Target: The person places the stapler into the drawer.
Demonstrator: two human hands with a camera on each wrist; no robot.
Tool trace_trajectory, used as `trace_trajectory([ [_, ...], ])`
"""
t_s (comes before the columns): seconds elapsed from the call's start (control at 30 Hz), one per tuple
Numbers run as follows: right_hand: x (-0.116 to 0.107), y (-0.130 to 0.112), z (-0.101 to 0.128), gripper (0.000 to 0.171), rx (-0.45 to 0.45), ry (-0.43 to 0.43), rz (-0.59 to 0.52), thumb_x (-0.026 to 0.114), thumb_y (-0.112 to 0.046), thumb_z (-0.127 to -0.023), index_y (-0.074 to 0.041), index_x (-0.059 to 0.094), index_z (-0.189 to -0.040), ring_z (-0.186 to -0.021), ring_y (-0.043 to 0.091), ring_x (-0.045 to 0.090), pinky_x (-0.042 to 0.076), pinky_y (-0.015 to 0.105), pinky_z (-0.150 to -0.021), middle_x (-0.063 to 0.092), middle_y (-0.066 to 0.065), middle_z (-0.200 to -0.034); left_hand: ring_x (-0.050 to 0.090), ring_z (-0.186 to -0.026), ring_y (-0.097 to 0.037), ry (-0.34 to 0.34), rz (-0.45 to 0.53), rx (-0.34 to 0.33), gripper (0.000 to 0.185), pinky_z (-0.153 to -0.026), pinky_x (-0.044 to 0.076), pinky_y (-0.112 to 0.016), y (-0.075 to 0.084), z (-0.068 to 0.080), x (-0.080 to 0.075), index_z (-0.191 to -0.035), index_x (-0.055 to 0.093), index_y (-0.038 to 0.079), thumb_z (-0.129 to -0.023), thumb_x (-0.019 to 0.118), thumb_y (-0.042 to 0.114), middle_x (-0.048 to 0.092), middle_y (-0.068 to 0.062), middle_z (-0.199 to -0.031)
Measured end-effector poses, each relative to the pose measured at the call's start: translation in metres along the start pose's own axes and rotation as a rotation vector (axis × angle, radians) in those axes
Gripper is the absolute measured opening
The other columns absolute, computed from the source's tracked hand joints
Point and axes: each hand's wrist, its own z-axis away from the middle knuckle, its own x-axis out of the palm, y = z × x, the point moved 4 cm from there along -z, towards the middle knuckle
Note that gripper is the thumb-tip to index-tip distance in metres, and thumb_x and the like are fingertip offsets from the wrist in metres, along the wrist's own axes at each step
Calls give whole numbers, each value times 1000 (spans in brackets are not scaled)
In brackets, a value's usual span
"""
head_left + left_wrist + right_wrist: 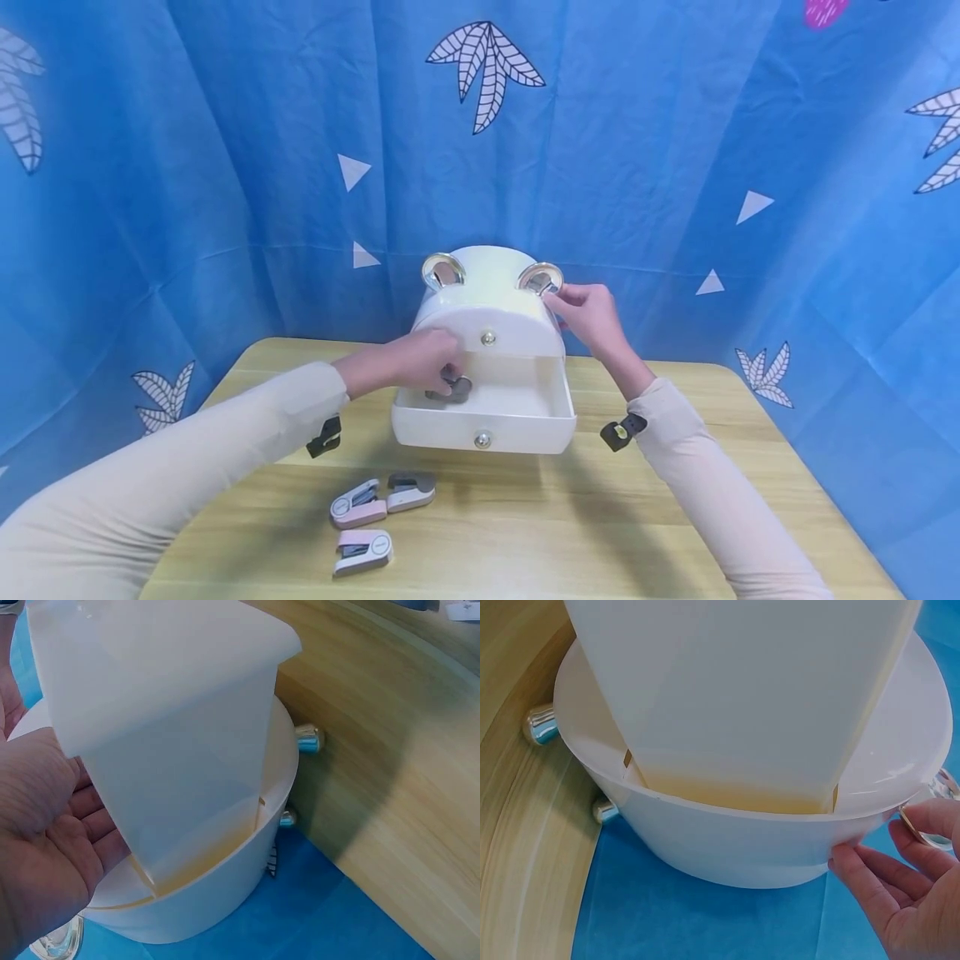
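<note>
A white drawer box (491, 287) with two gold-rimmed round ears stands on the table, its lower drawer (525, 387) pulled out. My left hand (420, 360) reaches over the drawer's left side and grips a dark grey mini stapler (459, 390) low inside it. The fingers partly cover the stapler, and the left wrist view (45, 825) hides it behind the drawer wall. At the box's right ear (542, 277), my right hand (588, 315) pinches the rim with thumb and finger. Other fingertips (844, 859) touch the white shell in the right wrist view.
Three mini staplers lie on the wooden table (637, 500) in front, left of the box: a pink one (358, 510), a grey-topped one (411, 492) and another pink-and-white one (363, 553). A blue patterned curtain (637, 167) hangs behind the table and along its sides.
</note>
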Motion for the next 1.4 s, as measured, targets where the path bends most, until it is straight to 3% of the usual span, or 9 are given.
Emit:
trace_trajectory([
  [0.13,0,0,0,29,-13,2,6,69,-25,-97,-1,77,-110,-106,26,68,63,44,-82,74,21,-111,54,-72,-13,-4,-4,-21,12,-73,49,-25,0,0,2,-81,77,8,-76,87,8,70,-2,-76],
  [0.33,0,1,0,28,-17,4,3,69,-25,-97,-1,77,-109,-106,27,68,62,48,-84,74,21,-110,68,-86,-16,-10,24,-51,31,-85,58,-31,3,-2,-1,-107,78,7,-78,88,13,77,-6,-96],
  [0.7,1,1,0,28,8,4,-17,69,-23,-97,0,76,-111,-109,29,68,61,48,-86,74,22,-113,67,-84,-14,23,174,-89,30,-79,58,-31,2,11,-26,-113,76,5,-84,81,10,76,-7,-97],
  [0.9,0,-1,1,29,12,-1,7,68,-24,-97,-1,77,-112,-109,28,68,63,42,-82,74,20,-114,67,-82,-13,80,221,-155,24,-78,57,-32,-5,31,-40,-109,75,11,-87,80,15,75,1,-88],
  [1.13,0,-1,2,29,9,-4,-6,68,-24,-97,-1,77,-112,-109,28,68,63,43,-82,74,21,-113,61,-69,-12,150,313,-251,8,-66,53,-29,-24,66,-45,-91,77,16,-88,80,23,70,5,-75],
  [1.27,0,-1,2,28,-3,-5,-12,68,-23,-97,-1,77,-111,-107,27,68,62,46,-84,74,21,-111,59,-67,-13,138,353,-305,10,-64,52,-29,-38,85,-39,-84,77,17,-91,76,24,68,4,-71],
  [1.4,-1,0,1,28,-15,-5,6,68,-24,-97,-1,77,-111,-106,26,68,63,45,-83,75,20,-110,57,-65,-13,71,404,-334,20,-61,48,-28,-50,100,-25,-81,73,16,-98,67,25,66,1,-70],
])
